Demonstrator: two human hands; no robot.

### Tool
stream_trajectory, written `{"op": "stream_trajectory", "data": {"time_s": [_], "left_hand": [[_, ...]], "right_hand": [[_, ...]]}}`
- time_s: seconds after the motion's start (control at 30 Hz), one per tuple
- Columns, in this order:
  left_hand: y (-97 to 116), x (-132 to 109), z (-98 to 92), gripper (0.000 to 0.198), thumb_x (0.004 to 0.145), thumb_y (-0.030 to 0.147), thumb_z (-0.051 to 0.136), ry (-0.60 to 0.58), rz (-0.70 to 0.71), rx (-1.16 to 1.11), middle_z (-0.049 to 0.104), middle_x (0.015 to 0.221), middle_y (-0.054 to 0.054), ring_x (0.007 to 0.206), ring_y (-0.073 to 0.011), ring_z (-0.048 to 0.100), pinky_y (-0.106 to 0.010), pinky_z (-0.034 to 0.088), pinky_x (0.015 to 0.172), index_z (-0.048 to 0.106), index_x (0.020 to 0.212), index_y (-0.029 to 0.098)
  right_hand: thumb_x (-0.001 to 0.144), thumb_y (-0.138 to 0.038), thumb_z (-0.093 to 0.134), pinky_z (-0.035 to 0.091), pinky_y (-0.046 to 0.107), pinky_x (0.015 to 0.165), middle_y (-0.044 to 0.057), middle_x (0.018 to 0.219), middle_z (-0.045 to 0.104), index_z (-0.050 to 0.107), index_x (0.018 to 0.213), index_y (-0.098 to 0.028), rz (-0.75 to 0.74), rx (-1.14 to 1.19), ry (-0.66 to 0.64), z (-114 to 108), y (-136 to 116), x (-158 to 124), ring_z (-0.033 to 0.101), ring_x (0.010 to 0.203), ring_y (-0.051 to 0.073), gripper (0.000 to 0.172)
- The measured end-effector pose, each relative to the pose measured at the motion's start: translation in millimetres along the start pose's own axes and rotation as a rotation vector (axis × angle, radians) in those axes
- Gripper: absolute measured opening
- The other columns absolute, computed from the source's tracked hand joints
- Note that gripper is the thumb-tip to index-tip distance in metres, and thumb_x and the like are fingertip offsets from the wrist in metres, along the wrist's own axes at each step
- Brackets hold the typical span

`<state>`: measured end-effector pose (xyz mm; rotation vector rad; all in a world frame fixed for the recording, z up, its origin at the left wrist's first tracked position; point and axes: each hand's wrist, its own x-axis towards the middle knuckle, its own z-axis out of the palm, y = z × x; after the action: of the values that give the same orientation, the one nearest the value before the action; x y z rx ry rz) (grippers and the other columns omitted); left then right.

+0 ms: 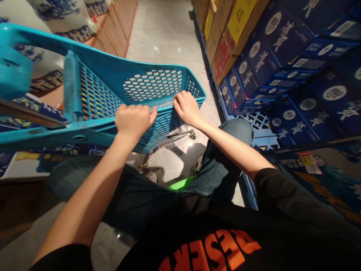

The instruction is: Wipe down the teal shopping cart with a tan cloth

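Jars: white w/ blue pattern [60,13], far L, on a wooden ledge behind the cart.
Cart: blue plastic [93,67], mesh basket, tilted across our lap, top rim running from far L to mid-frame; its near wall sits just above our legs.
L hand [134,121]: on the cart's near rim, mid-frame. Fingers curled over, pressed together; thumb stretched out along the mesh, apart from them.
R hand [186,109]: just beside L hand, further along the same rim. Fingers curled over edge, loosely spread; tips hooked at the mesh, exact contact hidden. No pinching that we can tell.
Grip: looks sound, both hands on one rim, close together. We judge best hold = fingers hooked well over the edge, wrists in line w/ forearms, so the cart's weight sits on the rim, not the mesh.
Knees: jeans [234,137], under R forearm, near the cart.
Floor: pale tile [163,34], ahead, beyond the cart.
Cases: cardboard [222,56], stacked R of the aisle, yellow price card [239,19] on top.
Cartons: dark blue w/ white print [270,49], far R, stacked beside the cases.
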<state>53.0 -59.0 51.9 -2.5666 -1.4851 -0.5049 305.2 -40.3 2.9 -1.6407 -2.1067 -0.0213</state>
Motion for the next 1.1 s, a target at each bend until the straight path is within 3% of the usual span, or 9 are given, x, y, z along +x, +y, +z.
{"op": "stream_trajectory", "data": {"time_s": [0.07, 0.13, 0.3, 0.4, 0.57, 0.67, 0.8, 0.87, 1.1], "left_hand": [[-7.7, 3.4, 7.5, 0.061, 0.112, 0.053, 0.036, 0.044, 0.015, -0.029, 0.08, 0.081, -0.02, 0.083, -0.039, 0.077, -0.05, 0.046, 0.085, 0.082, 0.092, 0.018], [-14.2, 7.0, 10.8, 0.058, 0.111, 0.053, 0.04, 0.05, 0.005, -0.049, 0.079, 0.08, -0.019, 0.084, -0.0389, 0.077, -0.051, 0.047, 0.085, 0.082, 0.092, 0.019], [-23.4, 21.5, 16.5, 0.054, 0.111, 0.052, 0.043, 0.037, -0.04, -0.067, 0.079, 0.082, -0.02, 0.089, -0.0401, 0.078, -0.052, 0.047, 0.089, 0.081, 0.094, 0.018], [-25.7, 29.0, 21.2, 0.053, 0.112, 0.05, 0.042, 0.08, -0.027, -0.085, 0.079, 0.082, -0.02, 0.089, -0.0396, 0.078, -0.052, 0.048, 0.091, 0.081, 0.096, 0.018], [-22.9, 26.9, 19.1, 0.053, 0.113, 0.048, 0.042, 0.094, -0.042, -0.07, 0.079, 0.084, -0.02, 0.087, -0.0386, 0.077, -0.053, 0.049, 0.091, 0.08, 0.097, 0.016], [-19.1, 19.8, 13.8, 0.053, 0.114, 0.047, 0.042, 0.06, -0.058, -0.018, 0.079, 0.085, -0.02, 0.084, -0.0378, 0.076, -0.052, 0.049, 0.088, 0.08, 0.096, 0.016], [-16.2, 12.8, 11.5, 0.049, 0.114, 0.044, 0.044, 0.072, -0.026, 0.018, 0.077, 0.081, -0.017, 0.083, -0.0367, 0.075, -0.052, 0.05, 0.086, 0.081, 0.095, 0.018], [-16.0, 11.1, 13.6, 0.048, 0.113, 0.043, 0.045, 0.083, -0.018, 0.024, 0.077, 0.08, -0.017, 0.082, -0.0366, 0.075, -0.052, 0.049, 0.085, 0.081, 0.094, 0.019], [-17.9, 4.2, 23.1, 0.048, 0.112, 0.044, 0.046, 0.106, -0.072, 0.015, 0.078, 0.084, -0.02, 0.086, -0.0391, 0.075, -0.054, 0.049, 0.086, 0.081, 0.094, 0.017]], "right_hand": [[0.126, -0.05, 0.035, 0.052, 0.049, 0.119, 0.015, 0.133, 0.07, 0.07, 0.135, -0.022, -0.136, 0.029, -0.049, 2.0, -0.7, 9.0, 0.064, 0.129, 0.031, 0.046], [0.126, -0.053, 0.031, 0.051, 0.051, 0.121, 0.015, 0.132, 0.07, 0.069, 0.136, -0.021, -0.159, 0.013, -0.09, 2.1, 16.9, 21.5, 0.064, 0.13, 0.032, 0.051], [0.126, -0.047, 0.021, 0.054, 0.05, 0.114, 0.017, 0.127, 0.071, 0.069, 0.133, -0.019, 0.028, -0.103, -0.078, -0.5, 64.2, 55.9, 0.066, 0.125, 0.034, 0.057], [0.126, -0.044, 0.019, 0.054, 0.053, 0.113, 0.019, 0.131, 0.07, 0.068, 0.136, -0.015, 0.022, -0.14, -0.112, 0.6, 40.4, 66.0, 0.066, 0.127, 0.036, 0.058], [0.126, -0.043, 0.024, 0.053, 0.047, 0.116, 0.016, 0.135, 0.07, 0.067, 0.14, -0.02, -0.288, -0.035, -0.178, 6.4, -25.0, 63.8, 0.065, 0.129, 0.031, 0.051], [0.125, -0.042, 0.027, 0.051, 0.052, 0.119, 0.016, 0.132, 0.072, 0.068, 0.136, -0.018, -0.3, -0.019, -0.178, 4.2, -16.4, 66.0, 0.065, 0.128, 0.033, 0.049], [0.122, -0.038, 0.029, 0.052, 0.056, 0.114, 0.021, 0.123, 0.075, 0.072, 0.126, -0.014, -0.059, -0.094, -0.234, -4.8, 25.8, 76.8, 0.067, 0.122, 0.038, 0.049], [0.122, -0.039, 0.03, 0.054, 0.054, 0.109, 0.021, 0.119, 0.076, 0.073, 0.125, -0.014, 0.016, -0.105, -0.264, -7.9, 31.2, 76.9, 0.068, 0.118, 0.038, 0.05], [0.126, -0.047, 0.029, 0.053, 0.047, 0.113, 0.018, 0.136, 0.071, 0.066, 0.141, -0.017, -0.245, -0.018, -0.29, -17.8, -29.9, 45.8, 0.066, 0.127, 0.033, 0.05]]}}
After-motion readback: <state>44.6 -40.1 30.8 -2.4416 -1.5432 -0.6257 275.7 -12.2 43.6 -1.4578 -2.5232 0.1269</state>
